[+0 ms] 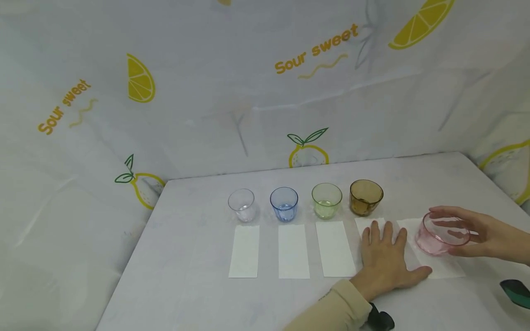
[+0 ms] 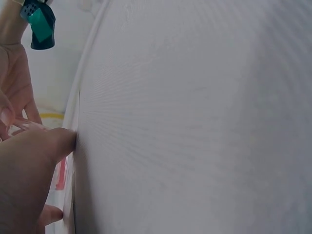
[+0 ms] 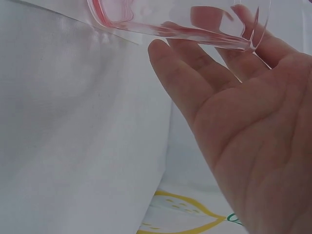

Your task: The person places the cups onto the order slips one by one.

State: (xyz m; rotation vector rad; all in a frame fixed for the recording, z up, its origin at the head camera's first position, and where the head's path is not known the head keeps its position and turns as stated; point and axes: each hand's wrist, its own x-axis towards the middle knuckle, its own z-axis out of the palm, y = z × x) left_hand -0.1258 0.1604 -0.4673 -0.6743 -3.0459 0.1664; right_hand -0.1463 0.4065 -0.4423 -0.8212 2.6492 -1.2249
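Observation:
In the head view my right hand [image 1: 490, 234] grips a pink clear glass cup [image 1: 434, 240] by its sides, fingers behind and thumb in front. The cup appears slightly tilted, over the rightmost white paper strip [image 1: 449, 269]; whether its base touches the paper I cannot tell. The right wrist view shows the same pink cup [image 3: 117, 12] at the top, beside the palm and fingers. Palm down, my left hand [image 1: 383, 264] rests with spread fingers on the neighbouring paper strip [image 1: 366, 224], its thumb reaching the rightmost strip's lower edge.
Along the back stand a colourless glass cup [image 1: 244, 211], a blue one [image 1: 284, 209], a green one [image 1: 327, 207] and a brown one [image 1: 364, 202]. Below them lie white paper strips [image 1: 244, 253] on the white-covered table [image 1: 174, 276]. Lemon-printed cloth [image 1: 207, 92] hangs behind.

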